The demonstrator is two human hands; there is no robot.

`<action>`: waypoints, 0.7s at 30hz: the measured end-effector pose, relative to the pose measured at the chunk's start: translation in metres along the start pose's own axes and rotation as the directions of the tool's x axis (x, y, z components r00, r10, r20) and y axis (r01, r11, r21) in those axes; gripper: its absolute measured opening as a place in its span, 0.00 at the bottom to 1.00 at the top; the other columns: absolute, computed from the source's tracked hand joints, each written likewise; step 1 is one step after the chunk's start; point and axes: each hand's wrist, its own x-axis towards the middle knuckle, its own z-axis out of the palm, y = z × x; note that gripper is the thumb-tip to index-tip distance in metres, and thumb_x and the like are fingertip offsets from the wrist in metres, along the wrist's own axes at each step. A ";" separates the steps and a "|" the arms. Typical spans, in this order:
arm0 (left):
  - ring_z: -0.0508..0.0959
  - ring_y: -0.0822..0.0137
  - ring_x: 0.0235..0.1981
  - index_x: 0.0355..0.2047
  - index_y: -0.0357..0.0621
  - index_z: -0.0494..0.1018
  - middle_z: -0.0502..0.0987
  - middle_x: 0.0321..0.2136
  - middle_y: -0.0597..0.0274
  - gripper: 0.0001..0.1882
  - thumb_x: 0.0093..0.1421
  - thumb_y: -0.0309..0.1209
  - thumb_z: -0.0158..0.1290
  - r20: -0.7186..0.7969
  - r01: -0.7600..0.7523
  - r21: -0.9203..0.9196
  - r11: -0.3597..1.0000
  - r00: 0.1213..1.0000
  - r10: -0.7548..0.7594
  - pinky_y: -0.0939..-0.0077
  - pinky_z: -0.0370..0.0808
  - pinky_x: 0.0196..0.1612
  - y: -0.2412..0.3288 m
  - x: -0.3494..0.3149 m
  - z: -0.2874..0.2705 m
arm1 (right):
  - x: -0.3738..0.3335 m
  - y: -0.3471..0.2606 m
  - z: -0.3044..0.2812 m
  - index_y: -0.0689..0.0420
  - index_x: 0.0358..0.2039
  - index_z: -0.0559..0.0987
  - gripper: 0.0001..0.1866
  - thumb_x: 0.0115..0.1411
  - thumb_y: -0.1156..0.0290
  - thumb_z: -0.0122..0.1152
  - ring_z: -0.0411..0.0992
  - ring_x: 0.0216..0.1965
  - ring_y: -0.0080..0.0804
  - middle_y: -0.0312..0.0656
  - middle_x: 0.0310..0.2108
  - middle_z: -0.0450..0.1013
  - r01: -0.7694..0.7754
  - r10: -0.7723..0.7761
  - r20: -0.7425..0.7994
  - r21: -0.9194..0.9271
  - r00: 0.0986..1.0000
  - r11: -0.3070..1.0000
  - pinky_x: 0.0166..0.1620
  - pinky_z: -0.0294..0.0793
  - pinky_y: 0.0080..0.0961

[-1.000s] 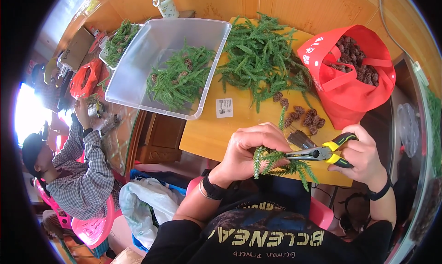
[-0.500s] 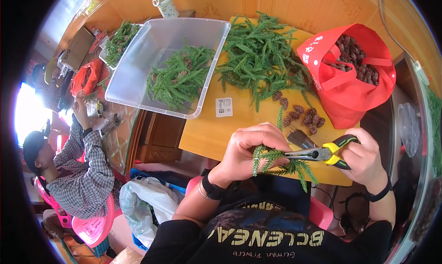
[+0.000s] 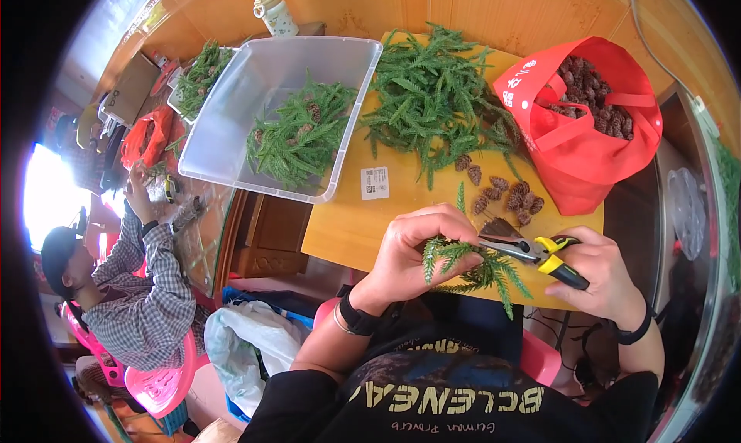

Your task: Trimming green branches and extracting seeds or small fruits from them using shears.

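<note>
My left hand [image 3: 417,250] pinches a green artificial pine sprig [image 3: 502,277] over the table's front edge. One thin tip of it sticks up above the fingers, and several needled ends fan out below. The fingers hide the sprig's middle. In my right hand [image 3: 603,273] are long-nose pliers [image 3: 531,250] with yellow and black handles. Their jaws slant up and left, with the tips right beside my left fingertips; whether they grip anything I cannot tell. Just beyond the pliers lie a dark bundle of thin wires [image 3: 500,228] and several loose pine cones [image 3: 519,196].
A heap of green sprigs [image 3: 432,96] covers the back of the yellow table [image 3: 347,231]. To its right stands a red bag [image 3: 567,169] of pine cones; to its left, a clear plastic bin [image 3: 224,126] holding sprigs with cones. Another person [image 3: 139,296] sits at a table on the left.
The pliers have tilted, their handles lower and their jaws angled upward. My right hand has shifted slightly left and down. My left hand keeps hold of the sprig in nearly the same place.
</note>
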 end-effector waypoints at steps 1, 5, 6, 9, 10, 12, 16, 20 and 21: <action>0.74 0.70 0.29 0.29 0.38 0.74 0.74 0.27 0.62 0.09 0.46 0.18 0.60 0.002 -0.001 0.000 1.000 1.000 0.001 0.79 0.70 0.32 0.000 0.001 0.000 | 0.000 0.000 0.000 0.61 0.24 0.77 0.17 0.41 0.60 0.70 0.71 0.33 0.45 0.43 0.23 0.73 0.000 0.000 -0.002 -0.001 1.000 1.000 0.36 0.72 0.33; 0.74 0.70 0.29 0.30 0.38 0.74 0.75 0.27 0.61 0.09 0.47 0.19 0.60 -0.008 0.021 0.011 1.000 1.000 -0.020 0.80 0.69 0.32 0.000 -0.002 0.001 | -0.001 -0.001 0.002 0.61 0.23 0.77 0.17 0.40 0.60 0.70 0.71 0.32 0.45 0.43 0.22 0.73 0.008 -0.009 -0.023 -0.027 1.000 1.000 0.35 0.72 0.33; 0.74 0.71 0.29 0.30 0.38 0.74 0.75 0.27 0.61 0.09 0.47 0.19 0.60 -0.012 0.037 0.006 0.999 0.999 -0.037 0.80 0.69 0.32 0.001 -0.003 0.001 | -0.002 -0.001 0.004 0.60 0.23 0.77 0.17 0.40 0.60 0.70 0.71 0.32 0.45 0.43 0.22 0.73 0.007 -0.009 -0.029 -0.046 1.000 0.999 0.35 0.72 0.33; 0.74 0.67 0.30 0.27 0.36 0.73 0.75 0.26 0.58 0.08 0.46 0.19 0.59 -0.040 0.153 0.030 0.988 0.988 -0.152 0.75 0.70 0.35 0.010 -0.004 0.004 | -0.007 -0.003 0.002 0.61 0.25 0.77 0.18 0.39 0.60 0.70 0.71 0.33 0.45 0.42 0.23 0.73 -0.056 0.057 0.028 -0.043 0.998 0.998 0.35 0.71 0.32; 0.74 0.67 0.30 0.27 0.36 0.73 0.75 0.26 0.58 0.08 0.46 0.19 0.59 -0.045 0.151 0.038 0.988 0.988 -0.149 0.75 0.70 0.35 0.014 -0.003 0.003 | -0.007 -0.002 0.003 0.61 0.25 0.77 0.18 0.39 0.60 0.70 0.71 0.33 0.45 0.42 0.23 0.73 -0.047 0.048 0.026 -0.041 0.999 0.998 0.35 0.71 0.32; 0.74 0.67 0.31 0.28 0.36 0.73 0.75 0.27 0.59 0.07 0.46 0.19 0.59 -0.035 0.144 0.082 0.986 0.989 -0.142 0.76 0.70 0.35 0.018 0.002 0.001 | -0.011 0.000 0.005 0.62 0.24 0.76 0.20 0.41 0.56 0.68 0.70 0.32 0.47 0.44 0.20 0.71 -0.082 0.088 -0.051 0.122 0.995 0.989 0.38 0.69 0.35; 0.75 0.75 0.30 0.31 0.39 0.75 0.76 0.28 0.63 0.07 0.50 0.22 0.59 -0.321 0.193 0.322 0.927 0.943 -0.084 0.81 0.71 0.34 0.038 0.013 -0.027 | -0.027 0.002 0.001 0.63 0.29 0.78 0.15 0.44 0.65 0.61 0.69 0.33 0.36 0.42 0.21 0.69 -0.251 0.305 -0.210 0.249 0.929 0.935 0.40 0.68 0.31; 0.75 0.72 0.29 0.32 0.39 0.75 0.77 0.29 0.62 0.09 0.49 0.22 0.59 -0.536 0.218 0.543 0.811 0.833 0.135 0.79 0.72 0.35 0.055 0.030 -0.072 | -0.055 0.013 -0.005 0.65 0.28 0.77 0.11 0.45 0.71 0.58 0.68 0.27 0.31 0.44 0.23 0.70 -0.452 0.497 -0.181 0.242 0.848 0.859 0.31 0.66 0.26; 0.75 0.70 0.31 0.33 0.39 0.75 0.77 0.29 0.60 0.11 0.48 0.23 0.60 -0.568 0.221 0.597 0.771 0.796 0.212 0.78 0.72 0.36 0.058 0.035 -0.083 | -0.065 0.020 -0.002 0.65 0.28 0.77 0.10 0.46 0.72 0.58 0.67 0.25 0.31 0.44 0.22 0.69 -0.495 0.532 -0.198 0.208 0.823 0.844 0.30 0.65 0.26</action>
